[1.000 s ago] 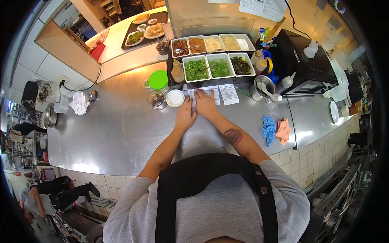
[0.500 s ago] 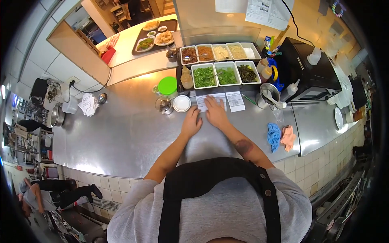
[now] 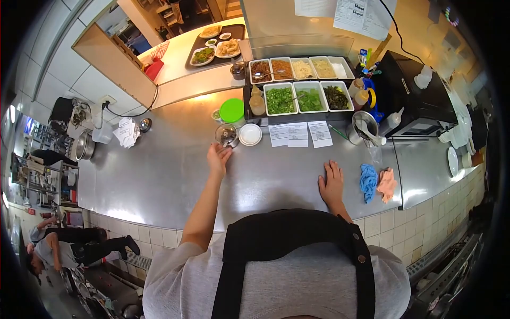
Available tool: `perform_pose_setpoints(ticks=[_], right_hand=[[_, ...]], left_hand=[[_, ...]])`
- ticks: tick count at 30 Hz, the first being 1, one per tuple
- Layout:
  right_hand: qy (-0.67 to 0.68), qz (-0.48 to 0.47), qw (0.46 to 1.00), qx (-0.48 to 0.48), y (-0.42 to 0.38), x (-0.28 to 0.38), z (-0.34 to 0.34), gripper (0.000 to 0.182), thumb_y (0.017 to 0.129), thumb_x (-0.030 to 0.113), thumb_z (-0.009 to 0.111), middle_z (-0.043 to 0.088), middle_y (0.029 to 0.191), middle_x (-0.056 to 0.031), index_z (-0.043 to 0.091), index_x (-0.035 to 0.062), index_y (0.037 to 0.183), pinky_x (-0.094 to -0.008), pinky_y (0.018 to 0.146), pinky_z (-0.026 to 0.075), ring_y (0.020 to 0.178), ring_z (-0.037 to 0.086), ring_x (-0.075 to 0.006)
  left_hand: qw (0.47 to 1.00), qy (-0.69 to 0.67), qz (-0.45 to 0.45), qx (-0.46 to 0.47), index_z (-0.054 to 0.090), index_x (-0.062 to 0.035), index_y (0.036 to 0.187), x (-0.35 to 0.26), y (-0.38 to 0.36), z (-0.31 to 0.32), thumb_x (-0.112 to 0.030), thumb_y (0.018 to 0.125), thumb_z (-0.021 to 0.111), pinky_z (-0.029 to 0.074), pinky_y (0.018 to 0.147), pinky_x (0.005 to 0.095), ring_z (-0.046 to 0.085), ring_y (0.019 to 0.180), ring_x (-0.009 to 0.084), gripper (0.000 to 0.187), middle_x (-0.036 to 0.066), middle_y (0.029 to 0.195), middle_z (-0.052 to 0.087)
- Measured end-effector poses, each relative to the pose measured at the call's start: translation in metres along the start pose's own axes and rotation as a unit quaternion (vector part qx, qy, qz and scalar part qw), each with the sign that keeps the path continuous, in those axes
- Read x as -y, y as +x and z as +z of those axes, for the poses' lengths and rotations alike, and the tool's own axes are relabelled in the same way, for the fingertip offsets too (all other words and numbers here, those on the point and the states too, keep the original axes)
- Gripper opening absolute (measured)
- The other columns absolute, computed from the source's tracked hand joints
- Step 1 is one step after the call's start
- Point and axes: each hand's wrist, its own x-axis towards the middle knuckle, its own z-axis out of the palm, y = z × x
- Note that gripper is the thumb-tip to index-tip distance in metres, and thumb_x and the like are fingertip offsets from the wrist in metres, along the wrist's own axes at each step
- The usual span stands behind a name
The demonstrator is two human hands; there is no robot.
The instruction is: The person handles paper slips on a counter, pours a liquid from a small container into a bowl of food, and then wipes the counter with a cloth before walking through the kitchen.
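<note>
My left hand (image 3: pixel 219 158) is at the near side of a glass jar (image 3: pixel 227 136), its fingers apart and nothing visible in them. On the steel counter (image 3: pixel 265 181), my right hand (image 3: pixel 332 183) lies with spread fingers, left of a blue cloth (image 3: pixel 368 183). Several printed slips (image 3: pixel 321 134) lie below the food containers. Beside the jar are a stack of white lids (image 3: pixel 249 134) and a tub with a green lid (image 3: pixel 232 110).
White containers of chopped greens (image 3: pixel 281 100) stand at the back. A tray (image 3: pixel 235 33) with plated food is beyond the ledge. A metal pot (image 3: pixel 363 127) with utensils, a black appliance (image 3: pixel 411 95) and an orange cloth (image 3: pixel 387 184) are at right. Another person (image 3: pixel 62 248) is at far left.
My left hand has moved left to the glass jar. My right hand has left the slips and moved right and nearer to me. The view has shifted slightly.
</note>
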Motion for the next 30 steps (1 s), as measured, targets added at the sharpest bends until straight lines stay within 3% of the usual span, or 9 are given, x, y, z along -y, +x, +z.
perform_pose_setpoints(ticks=[7, 13, 15, 16, 18, 19, 21, 27, 30], right_hand=[[0.005, 0.022, 1.0, -0.007, 0.0, 0.002, 0.0, 0.049, 0.079, 0.015, 0.061, 0.044, 0.137, -0.0156, 0.05, 0.0052, 0.126, -0.0485, 0.108, 0.025, 0.13, 0.037, -0.0337], [0.011, 0.017, 1.0, -0.009, 0.003, 0.004, -0.004, 0.048, 0.079, 0.015, 0.061, 0.044, 0.136, -0.0158, 0.051, 0.005, 0.125, -0.0486, 0.108, 0.025, 0.129, 0.038, -0.0342], [0.008, 0.015, 1.0, -0.009, 0.003, 0.005, -0.004, 0.047, 0.078, 0.017, 0.061, 0.045, 0.133, -0.0173, 0.051, 0.0033, 0.123, -0.0493, 0.107, 0.026, 0.128, 0.039, -0.0345], [0.008, 0.016, 1.0, -0.011, 0.004, 0.005, -0.004, 0.047, 0.078, 0.017, 0.061, 0.045, 0.133, -0.0173, 0.051, 0.0033, 0.123, -0.0493, 0.107, 0.026, 0.128, 0.039, -0.0345], [0.002, 0.019, 1.0, -0.011, 0.005, 0.006, -0.005, 0.046, 0.078, 0.017, 0.061, 0.046, 0.133, -0.0168, 0.052, 0.0038, 0.122, -0.0488, 0.107, 0.026, 0.127, 0.039, -0.034], [0.002, 0.019, 1.0, -0.012, 0.006, 0.007, -0.006, 0.046, 0.078, 0.017, 0.061, 0.046, 0.133, -0.0168, 0.052, 0.0038, 0.122, -0.0488, 0.107, 0.026, 0.127, 0.039, -0.034], [-0.001, 0.019, 1.0, -0.015, 0.007, 0.009, -0.008, 0.046, 0.078, 0.017, 0.061, 0.046, 0.133, -0.0161, 0.052, 0.0045, 0.121, -0.0482, 0.107, 0.026, 0.127, 0.04, -0.0336], [-0.001, 0.03, 0.999, -0.016, 0.008, 0.01, -0.007, 0.046, 0.077, 0.018, 0.061, 0.046, 0.132, -0.0156, 0.053, 0.0047, 0.12, -0.0478, 0.107, 0.026, 0.127, 0.04, -0.0329], [0.0, 0.034, 0.999, -0.012, 0.01, 0.012, -0.01, 0.045, 0.077, 0.017, 0.06, 0.046, 0.132, -0.0155, 0.053, 0.0045, 0.12, -0.0478, 0.107, 0.026, 0.127, 0.04, -0.0328]], left_hand=[[0.999, 0.011, -0.035, 0.014, 0.045, 0.0024, 0.116, 0.001, 0.022, 0.022, -0.047, 0.094, 0.04, 0.052, 0.075, 0.0386, 0.06, 0.083, 0.031, 0.054, 0.017, 0.109, 0.048], [0.964, 0.226, 0.026, -0.137, 0.052, 0.0026, 0.11, -0.026, 0.069, 0.029, -0.044, 0.094, 0.04, 0.051, 0.072, 0.0355, 0.061, 0.083, 0.0245, 0.05, 0.015, 0.092, 0.058], [0.923, 0.33, 0.18, -0.085, 0.056, 0.001, 0.106, -0.003, 0.149, -0.003, -0.035, 0.092, 0.048, 0.051, 0.069, 0.0345, 0.063, 0.08, 0.0237, 0.04, 0.016, 0.087, 0.064], [0.923, 0.33, 0.181, -0.083, 0.056, 0.001, 0.106, -0.015, 0.142, 0.015, -0.035, 0.092, 0.048, 0.051, 0.069, 0.0345, 0.063, 0.08, 0.0237, 0.04, 0.016, 0.087, 0.064], [0.856, 0.461, 0.22, 0.083, 0.056, -0.0029, 0.105, -0.053, 0.11, 0.061, -0.029, 0.084, 0.06, 0.049, 0.051, 0.0315, 0.059, 0.061, 0.0159, 0.034, 0.009, 0.077, 0.062], [0.856, 0.461, 0.22, 0.084, 0.056, -0.0029, 0.105, -0.05, 0.122, 0.065, -0.029, 0.084, 0.06, 0.049, 0.051, 0.0315, 0.059, 0.061, 0.0159, 0.034, 0.009, 0.077, 0.062], [0.765, 0.569, 0.299, 0.048, 0.057, -0.0048, 0.107, -0.039, 0.153, 0.068, -0.014, 0.079, 0.067, 0.051, 0.053, 0.0312, 0.064, 0.063, 0.0155, 0.031, 0.012, 0.076, 0.064], [0.879, 0.446, 0.168, 0.01, 0.052, -0.0067, 0.121, -0.043, 0.181, 0.109, -0.005, 0.077, 0.068, 0.052, 0.05, 0.0324, 0.067, 0.066, 0.0223, 0.047, 0.015, 0.085, 0.065], [0.845, 0.517, 0.134, 0.034, 0.051, -0.0062, 0.123, -0.051, 0.199, 0.114, -0.018, 0.079, 0.067, 0.051, 0.059, 0.0306, 0.066, 0.074, 0.0197, 0.048, 0.016, 0.094, 0.065]])
